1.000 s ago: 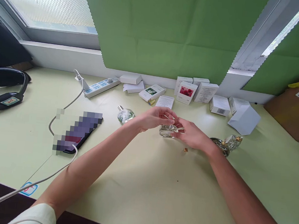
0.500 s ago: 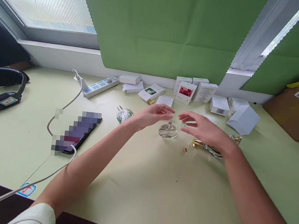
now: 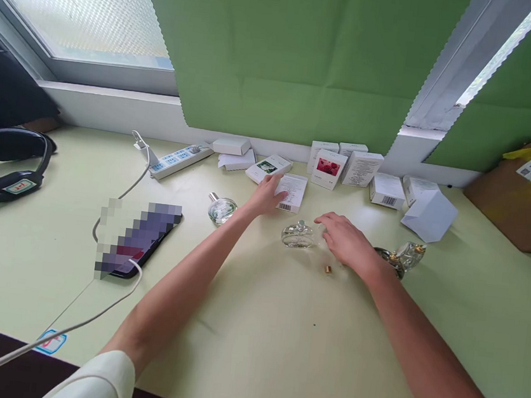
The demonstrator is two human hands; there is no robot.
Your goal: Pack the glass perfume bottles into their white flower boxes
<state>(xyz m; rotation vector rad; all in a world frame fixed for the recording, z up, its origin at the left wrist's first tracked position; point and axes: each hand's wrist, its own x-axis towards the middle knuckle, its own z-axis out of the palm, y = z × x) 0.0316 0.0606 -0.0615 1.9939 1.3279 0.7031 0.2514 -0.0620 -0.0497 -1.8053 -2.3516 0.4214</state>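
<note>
At ten o'clock from the cap [image 3: 328,270], the bottle [image 3: 298,236] stands upright; at its ten, the left hand [image 3: 264,197] spreads its fingers near the box [image 3: 273,163]; at three, the right hand [image 3: 342,236] curls, any pinch impossible to tell.

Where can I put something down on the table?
The biggest bare patch lies between the left arm and right arm, nearer than the gold piece, with only a dark speck. Another lies between the headset and the phone. It's crowded along the back, with white boxes and a power strip.
</note>
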